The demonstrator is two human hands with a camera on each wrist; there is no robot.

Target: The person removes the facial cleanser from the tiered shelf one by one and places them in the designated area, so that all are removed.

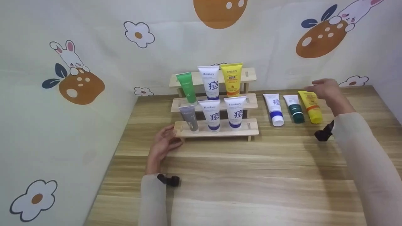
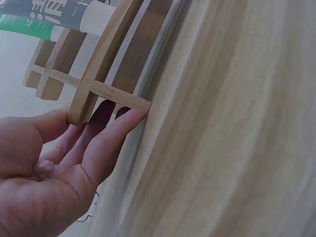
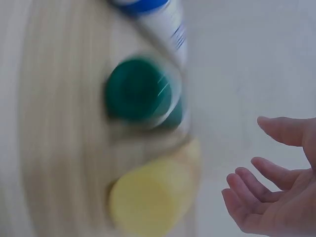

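A three-tier wooden display rack (image 1: 216,133) holds several squeeze tubes standing on their caps. My left hand (image 1: 161,142) grips the left end of its lowest tier. In the left wrist view, the thumb is at the shelf board (image 2: 94,74) and the fingers reach round by the leg (image 2: 121,96). To the rack's right, a white tube with a blue cap (image 1: 273,108), a white-and-green tube (image 1: 294,110) and a yellow tube (image 1: 311,106) stand in a row. Just over the yellow tube's top, my right hand (image 1: 326,92) is held with fingers apart, nothing between them.
On the rack are a green tube (image 1: 187,88), a grey tube (image 1: 189,119), a yellow tube (image 1: 231,78) and several white tubes, one on the lowest tier (image 1: 235,113). A patterned backdrop (image 1: 176,47) rises behind the wooden tabletop (image 1: 245,188) and along its left side.
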